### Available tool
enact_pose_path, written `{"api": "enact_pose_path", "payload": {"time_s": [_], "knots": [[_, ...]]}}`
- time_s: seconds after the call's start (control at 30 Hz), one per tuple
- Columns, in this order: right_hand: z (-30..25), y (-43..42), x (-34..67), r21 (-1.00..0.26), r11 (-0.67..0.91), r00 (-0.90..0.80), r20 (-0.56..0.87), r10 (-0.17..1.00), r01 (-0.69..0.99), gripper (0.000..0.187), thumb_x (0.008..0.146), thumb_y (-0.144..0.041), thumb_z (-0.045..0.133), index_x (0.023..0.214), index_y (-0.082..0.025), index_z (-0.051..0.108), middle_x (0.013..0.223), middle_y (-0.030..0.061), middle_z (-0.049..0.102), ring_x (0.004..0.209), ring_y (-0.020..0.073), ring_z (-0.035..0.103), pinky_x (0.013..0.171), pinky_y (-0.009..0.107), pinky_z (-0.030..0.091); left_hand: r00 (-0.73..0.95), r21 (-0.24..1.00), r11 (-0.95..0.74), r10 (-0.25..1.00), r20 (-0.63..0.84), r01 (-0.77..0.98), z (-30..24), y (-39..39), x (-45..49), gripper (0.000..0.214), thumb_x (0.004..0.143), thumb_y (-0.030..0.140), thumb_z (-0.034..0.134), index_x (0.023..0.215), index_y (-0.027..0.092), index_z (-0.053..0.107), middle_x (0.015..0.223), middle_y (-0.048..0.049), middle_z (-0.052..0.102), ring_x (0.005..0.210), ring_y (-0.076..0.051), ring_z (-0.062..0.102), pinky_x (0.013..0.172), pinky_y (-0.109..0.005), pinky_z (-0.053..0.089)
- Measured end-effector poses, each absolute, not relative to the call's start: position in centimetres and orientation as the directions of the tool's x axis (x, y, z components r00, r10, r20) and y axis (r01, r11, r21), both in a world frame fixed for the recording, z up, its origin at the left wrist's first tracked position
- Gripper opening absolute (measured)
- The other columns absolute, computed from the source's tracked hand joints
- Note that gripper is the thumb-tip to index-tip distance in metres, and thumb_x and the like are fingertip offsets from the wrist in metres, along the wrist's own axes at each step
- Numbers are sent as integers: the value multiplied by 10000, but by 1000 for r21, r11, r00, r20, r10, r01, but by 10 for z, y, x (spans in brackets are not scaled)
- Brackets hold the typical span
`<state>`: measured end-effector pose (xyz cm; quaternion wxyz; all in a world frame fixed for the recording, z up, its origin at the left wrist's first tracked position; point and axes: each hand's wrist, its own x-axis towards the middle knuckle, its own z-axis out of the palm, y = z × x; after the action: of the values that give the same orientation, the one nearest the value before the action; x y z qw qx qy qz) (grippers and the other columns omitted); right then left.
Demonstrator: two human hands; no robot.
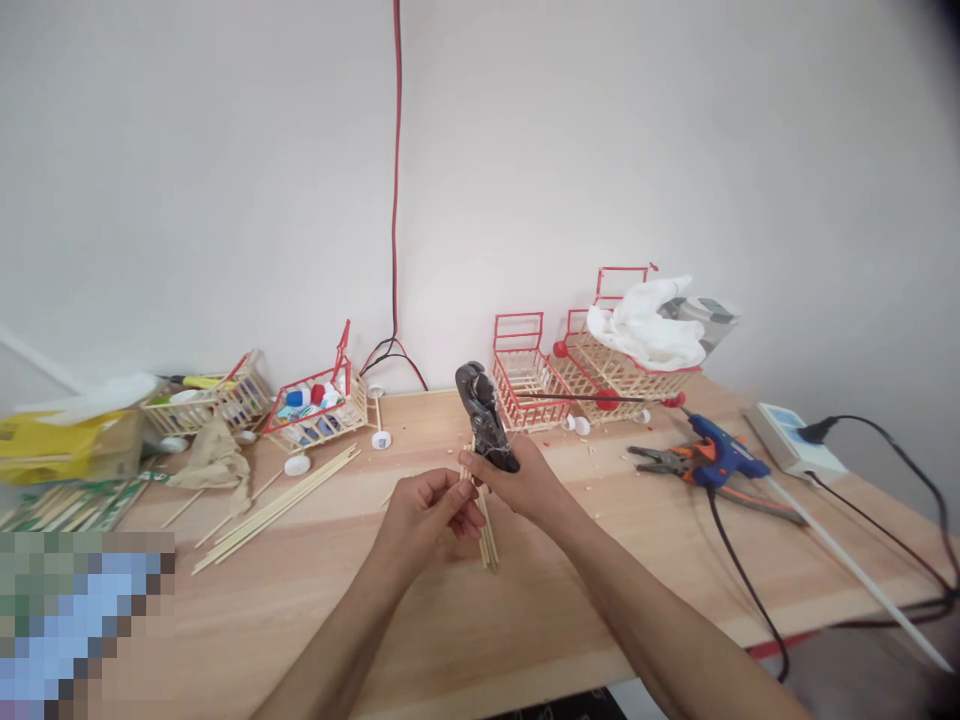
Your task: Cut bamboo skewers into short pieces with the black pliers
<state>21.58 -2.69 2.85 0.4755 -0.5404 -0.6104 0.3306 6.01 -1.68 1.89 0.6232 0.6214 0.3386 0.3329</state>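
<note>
My left hand (421,515) is closed around a small bundle of thin wooden sticks (489,545), whose lower ends point down over the table. Close beside it, my right hand (531,482) grips a black hand tool (484,405) with a rounded, hooked end pointing up. Its exact kind is hard to make out. The right thumb reaches to the tops of the sticks, and the two hands almost touch. On the wooden table (360,640) to the left lie more long wooden sticks (277,510).
Small stick-built carts stand along the wall: a red-rimmed one (315,405) at left, another (529,375) near the middle. Pliers (660,460) and a blue glue gun (724,455) lie at right, by a white power strip (795,440) with black cables. Crumpled brown paper (214,465) lies left.
</note>
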Motion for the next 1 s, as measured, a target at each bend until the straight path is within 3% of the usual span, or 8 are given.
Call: {"api": "enact_pose_path", "payload": {"time_s": [0.23,0.37,0.57,1.0], "knots": [[57,-42,240,-880,209,-62,203,977,426,306,838,-455,481,720,-178,538,659,-1,550,610,130,521,570,239,403,563,999,-19,826,38,-40,24,-19,55,280,822,386,565,767,116,615,676,-62,691,557,-128,617,553,-231,475],[73,-73,275,-827,188,-160,120,980,529,376,868,-506,428,790,-166,568,717,41,590,646,147,535,598,256,414,587,998,-11,808,45,-62,26,-21,54,280,828,385,559,791,114,620,699,-70,694,562,-135,624,556,-239,486],[74,-111,308,-736,49,-156,-78,985,676,391,860,-540,431,912,-193,602,803,48,630,730,178,561,646,270,416,589,997,12,807,36,-77,30,-27,58,264,819,373,572,779,118,624,691,-67,696,559,-130,622,558,-236,490],[74,-108,293,-774,9,-259,-201,945,633,469,863,-571,405,983,-176,628,743,38,631,606,132,542,495,213,383,700,996,76,714,-22,-46,30,-40,69,270,811,372,581,757,109,614,673,-86,695,557,-150,639,555,-247,499]]}}
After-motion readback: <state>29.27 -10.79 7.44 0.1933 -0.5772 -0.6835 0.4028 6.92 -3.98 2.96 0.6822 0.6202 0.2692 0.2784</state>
